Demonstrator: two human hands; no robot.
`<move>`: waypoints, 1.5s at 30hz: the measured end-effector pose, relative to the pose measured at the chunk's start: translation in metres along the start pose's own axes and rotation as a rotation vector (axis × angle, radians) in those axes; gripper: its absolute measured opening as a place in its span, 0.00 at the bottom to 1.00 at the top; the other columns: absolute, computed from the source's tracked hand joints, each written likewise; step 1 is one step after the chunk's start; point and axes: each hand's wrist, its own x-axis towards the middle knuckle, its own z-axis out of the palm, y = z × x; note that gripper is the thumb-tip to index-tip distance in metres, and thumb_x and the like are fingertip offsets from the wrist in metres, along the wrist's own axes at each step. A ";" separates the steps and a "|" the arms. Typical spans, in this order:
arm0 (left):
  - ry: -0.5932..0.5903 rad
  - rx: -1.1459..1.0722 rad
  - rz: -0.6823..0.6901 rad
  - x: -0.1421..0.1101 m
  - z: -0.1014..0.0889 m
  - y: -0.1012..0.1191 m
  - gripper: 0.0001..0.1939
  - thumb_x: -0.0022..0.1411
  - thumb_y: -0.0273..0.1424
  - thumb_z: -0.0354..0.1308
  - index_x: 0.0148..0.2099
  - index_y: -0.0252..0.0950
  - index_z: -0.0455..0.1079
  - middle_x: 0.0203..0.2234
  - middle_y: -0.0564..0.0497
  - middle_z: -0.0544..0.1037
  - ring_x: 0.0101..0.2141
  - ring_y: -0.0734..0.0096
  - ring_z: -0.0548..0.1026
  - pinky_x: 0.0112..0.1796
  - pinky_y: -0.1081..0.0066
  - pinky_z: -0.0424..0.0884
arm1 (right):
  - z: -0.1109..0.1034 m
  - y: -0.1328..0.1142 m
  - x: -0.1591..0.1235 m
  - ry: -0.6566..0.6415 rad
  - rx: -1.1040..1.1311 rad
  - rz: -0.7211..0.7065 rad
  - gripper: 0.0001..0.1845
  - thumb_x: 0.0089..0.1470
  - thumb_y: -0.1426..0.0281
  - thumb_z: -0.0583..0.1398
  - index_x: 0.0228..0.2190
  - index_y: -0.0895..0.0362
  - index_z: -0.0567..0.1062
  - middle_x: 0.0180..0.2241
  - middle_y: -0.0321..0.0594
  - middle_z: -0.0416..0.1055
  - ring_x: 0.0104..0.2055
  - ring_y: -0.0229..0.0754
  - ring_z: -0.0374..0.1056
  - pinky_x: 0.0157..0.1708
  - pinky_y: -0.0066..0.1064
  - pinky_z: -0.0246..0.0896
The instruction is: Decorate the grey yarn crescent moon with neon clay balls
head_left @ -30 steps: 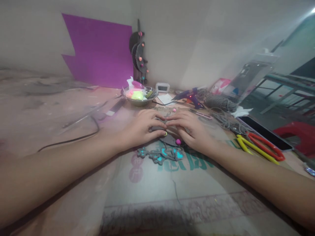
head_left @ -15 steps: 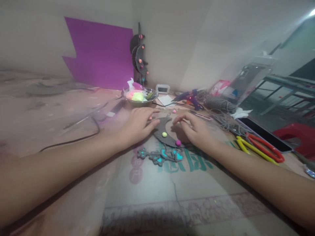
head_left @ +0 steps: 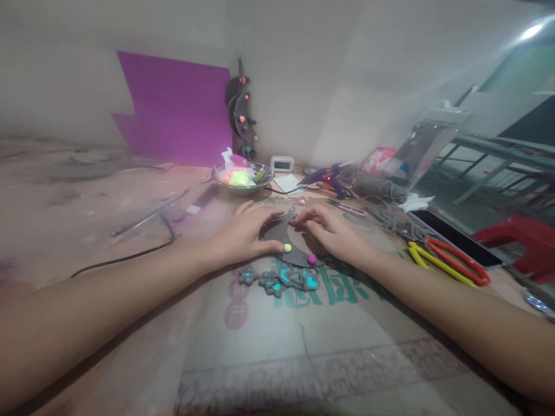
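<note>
A dark grey crescent moon (head_left: 277, 234) lies flat between my hands, with a yellow ball (head_left: 287, 248) and a magenta ball (head_left: 312, 260) on its lower part. My left hand (head_left: 254, 232) rests at its left edge, fingers stretched and apart, the thumb tip at the yellow ball. On the inner side, my right hand (head_left: 327, 230) has loosely bent fingers near the upper tip, thumb apart from them; nothing shows between them. Just below the crescent lies a grey cord ornament (head_left: 280, 281) with turquoise fillings. Part of the crescent is hidden by my left hand.
A bowl (head_left: 245, 188) of bright clay stands behind, near a small digital clock (head_left: 282, 164) and a glue gun (head_left: 329, 178). At right lie grey yarn (head_left: 377, 188), a phone (head_left: 453, 237) and red-and-yellow-handled pliers (head_left: 455, 263). A purple board (head_left: 177, 110) leans on the wall.
My hands first met over the crescent, then parted and uncovered it. Now my left thumb is back at the yellow ball and my right fingers are closer to the upper tip. The view has tilted slightly upward.
</note>
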 end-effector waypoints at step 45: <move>0.069 -0.111 0.036 0.002 0.001 -0.011 0.15 0.68 0.32 0.53 0.54 0.38 0.72 0.51 0.44 0.77 0.52 0.59 0.74 0.54 0.56 0.69 | -0.017 -0.023 0.021 0.249 0.158 0.043 0.11 0.43 0.65 0.65 0.29 0.55 0.70 0.28 0.34 0.71 0.30 0.39 0.66 0.33 0.33 0.60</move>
